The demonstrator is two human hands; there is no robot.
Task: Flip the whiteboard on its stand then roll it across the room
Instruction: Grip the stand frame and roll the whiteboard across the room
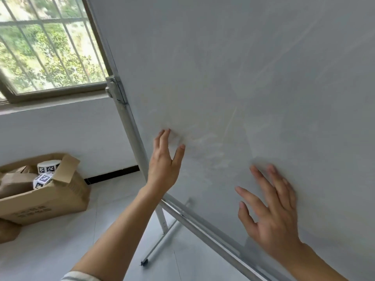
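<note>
I see the whiteboard (243, 88) filling the right of the frame, with both the left hand (164, 165) and the right hand (272, 207) open and flat on its lower part, below the pivot (113, 88) at centre left.

The whiteboard (253, 78) fills everything ahead of and above both hands, a closed surface with no way through. Just left of the left hand (164, 167) runs the stand's upright post (132, 126) with its pivot bracket (113, 88). Below the right hand (272, 211), the board's lower frame rail (213, 230) bars the way. Under the left forearm lies open floor (71, 240), crossed by a stand leg (158, 246). Well left of the left hand, a cardboard box (46, 195) sits against the wall.
</note>
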